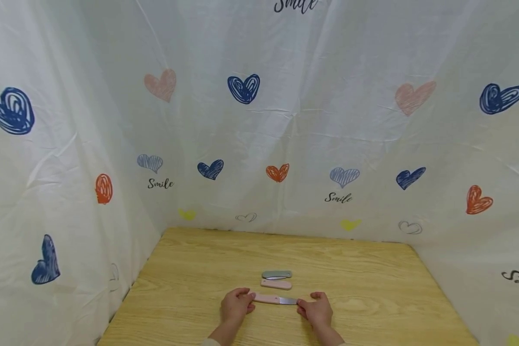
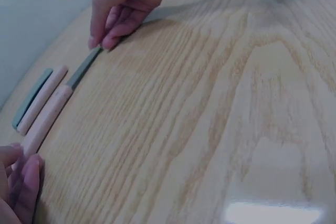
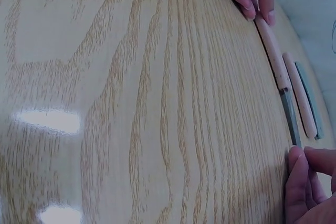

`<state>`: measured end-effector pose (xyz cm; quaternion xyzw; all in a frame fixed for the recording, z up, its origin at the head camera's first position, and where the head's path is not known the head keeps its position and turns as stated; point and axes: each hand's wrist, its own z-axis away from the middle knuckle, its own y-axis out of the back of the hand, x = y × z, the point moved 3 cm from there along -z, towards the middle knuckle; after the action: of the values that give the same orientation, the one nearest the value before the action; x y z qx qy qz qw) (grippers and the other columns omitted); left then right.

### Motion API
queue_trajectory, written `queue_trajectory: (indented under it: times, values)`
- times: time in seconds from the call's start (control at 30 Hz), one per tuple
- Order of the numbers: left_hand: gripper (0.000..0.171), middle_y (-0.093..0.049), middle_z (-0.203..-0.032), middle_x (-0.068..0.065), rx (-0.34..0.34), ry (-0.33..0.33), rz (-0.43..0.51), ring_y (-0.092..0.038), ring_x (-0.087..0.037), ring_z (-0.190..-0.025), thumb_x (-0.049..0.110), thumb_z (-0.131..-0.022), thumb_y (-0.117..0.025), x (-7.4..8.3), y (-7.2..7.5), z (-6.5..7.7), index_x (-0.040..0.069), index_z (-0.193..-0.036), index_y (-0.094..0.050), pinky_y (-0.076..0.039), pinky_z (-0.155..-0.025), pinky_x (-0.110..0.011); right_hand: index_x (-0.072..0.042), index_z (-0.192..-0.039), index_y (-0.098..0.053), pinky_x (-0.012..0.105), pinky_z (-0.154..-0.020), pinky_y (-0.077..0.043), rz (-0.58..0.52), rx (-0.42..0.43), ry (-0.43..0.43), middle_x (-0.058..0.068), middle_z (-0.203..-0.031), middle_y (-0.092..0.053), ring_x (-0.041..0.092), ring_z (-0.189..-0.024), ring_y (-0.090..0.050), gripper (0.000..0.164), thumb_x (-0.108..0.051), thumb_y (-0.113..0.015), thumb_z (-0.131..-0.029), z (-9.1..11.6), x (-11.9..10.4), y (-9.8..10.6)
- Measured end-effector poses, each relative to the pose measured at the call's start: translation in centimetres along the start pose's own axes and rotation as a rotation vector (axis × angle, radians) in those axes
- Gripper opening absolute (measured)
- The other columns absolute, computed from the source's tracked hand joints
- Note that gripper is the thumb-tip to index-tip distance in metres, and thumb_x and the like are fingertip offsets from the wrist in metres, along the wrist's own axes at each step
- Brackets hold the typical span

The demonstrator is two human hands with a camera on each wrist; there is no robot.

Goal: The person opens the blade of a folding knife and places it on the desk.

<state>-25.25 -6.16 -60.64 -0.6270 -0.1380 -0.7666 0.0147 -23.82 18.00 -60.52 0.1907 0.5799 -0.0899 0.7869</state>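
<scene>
A pink folding knife (image 1: pixel 265 299) lies level between both hands, its blade (image 1: pixel 288 301) swung out to the right. My left hand (image 1: pixel 237 305) pinches the handle's left end between thumb and fingers. The blade's tip is pinched by my right hand (image 1: pixel 316 310), which hides the very end; the right wrist view shows the thumb and finger meeting there on the blade (image 3: pixel 292 119). Just behind lie a second pink folding knife (image 1: pixel 276 284), folded, and a green folding knife (image 1: pixel 277 274), side by side and nearly parallel to the held one.
The wood-grain table (image 1: pixel 190 269) spreads out around the hands. A white curtain (image 1: pixel 294 144) printed with hearts and the word Smile hangs along its back and sides. Light glares off the tabletop in both wrist views.
</scene>
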Motion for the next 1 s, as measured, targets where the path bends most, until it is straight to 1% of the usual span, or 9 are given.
queue_trajectory:
  times: [0.07,0.13,0.23,0.33,0.4,0.5,0.6,0.87,1.0]
  values:
    - [0.03,-0.068,-0.07,-0.006,0.022,-0.046,-0.045,-0.061,-0.009,-0.048,0.005,-0.081,-0.074,0.4,0.4,-0.2,-0.01,-0.106,-0.066,-0.055,-0.047,-0.024,0.012,-0.112,-0.046,0.023,-0.05,-0.056,0.05,0.009,0.031,0.01,-0.068,-0.067,0.01,-0.052,-0.065,0.046,0.006,-0.074,-0.075,-0.1,-0.3,0.0]
    - [0.026,-0.066,-0.067,-0.005,0.069,-0.098,-0.105,-0.058,-0.008,-0.045,0.006,-0.08,-0.075,1.0,0.9,-0.5,-0.008,-0.101,-0.068,-0.052,-0.044,-0.023,0.011,-0.111,-0.049,0.023,-0.05,-0.055,0.115,0.018,0.083,0.009,-0.07,-0.067,0.011,-0.055,-0.065,0.045,0.002,-0.075,-0.075,-0.2,-0.8,0.1]
    - [0.019,-0.066,-0.069,-0.006,0.127,-0.161,-0.165,-0.057,-0.008,-0.05,0.008,-0.079,-0.076,2.1,1.5,-1.1,-0.004,-0.093,-0.07,-0.049,-0.045,-0.021,0.008,-0.115,-0.054,0.024,-0.053,-0.051,0.215,0.01,0.16,0.008,-0.075,-0.069,0.012,-0.061,-0.064,0.046,-0.006,-0.076,-0.076,-0.4,-2.1,0.0]
    - [0.02,-0.07,-0.077,-0.009,0.101,-0.178,-0.164,-0.064,-0.012,-0.065,0.009,-0.079,-0.075,3.0,1.4,-1.6,-0.004,-0.094,-0.07,-0.052,-0.055,-0.021,0.009,-0.121,-0.053,0.027,-0.056,-0.05,0.272,-0.04,0.21,0.012,-0.083,-0.071,0.015,-0.069,-0.065,0.051,-0.01,-0.074,-0.079,-0.6,-3.7,-0.4]
    - [0.025,-0.072,-0.085,-0.014,0.047,-0.167,-0.138,-0.068,-0.018,-0.075,0.009,-0.081,-0.073,3.5,1.0,-1.8,-0.006,-0.101,-0.069,-0.055,-0.062,-0.024,0.01,-0.124,-0.052,0.029,-0.06,-0.053,0.274,-0.072,0.207,0.016,-0.089,-0.071,0.019,-0.075,-0.066,0.053,-0.009,-0.073,-0.079,-0.8,-4.5,-0.7]
    - [0.033,-0.073,-0.093,-0.018,-0.027,-0.121,-0.11,-0.07,-0.025,-0.085,0.011,-0.084,-0.071,3.6,0.0,-2.0,-0.009,-0.109,-0.066,-0.058,-0.07,-0.029,0.012,-0.126,-0.05,0.034,-0.066,-0.055,0.276,-0.091,0.185,0.022,-0.095,-0.07,0.024,-0.081,-0.067,0.054,-0.007,-0.071,-0.08,-1.0,-5.0,-1.2]
    - [0.036,-0.072,-0.097,-0.021,-0.066,-0.091,-0.099,-0.07,-0.028,-0.09,0.011,-0.085,-0.069,3.6,-0.8,-2.0,-0.012,-0.112,-0.064,-0.059,-0.074,-0.033,0.012,-0.126,-0.05,0.037,-0.072,-0.055,0.276,-0.095,0.155,0.024,-0.098,-0.069,0.028,-0.086,-0.066,0.053,-0.007,-0.069,-0.08,-1.1,-4.9,-1.6]
    - [0.035,-0.071,-0.101,-0.023,-0.095,-0.046,-0.106,-0.069,-0.022,-0.087,0.011,-0.086,-0.068,3.7,-1.1,-2.2,-0.012,-0.113,-0.064,-0.059,-0.073,-0.03,0.014,-0.129,-0.048,0.038,-0.078,-0.055,0.202,-0.121,0.13,0.026,-0.102,-0.068,0.027,-0.09,-0.065,0.052,-0.007,-0.063,-0.084,-0.8,-4.4,-2.2]
    - [0.035,-0.067,-0.108,-0.028,-0.151,-0.014,-0.035,-0.068,-0.021,-0.091,0.006,-0.087,-0.065,3.6,-1.3,-2.1,-0.016,-0.115,-0.061,-0.06,-0.075,-0.03,0.017,-0.131,-0.044,0.034,-0.077,-0.056,0.115,-0.153,0.095,0.028,-0.104,-0.066,0.022,-0.089,-0.064,0.052,-0.004,-0.059,-0.085,-0.7,-4.2,-2.5]
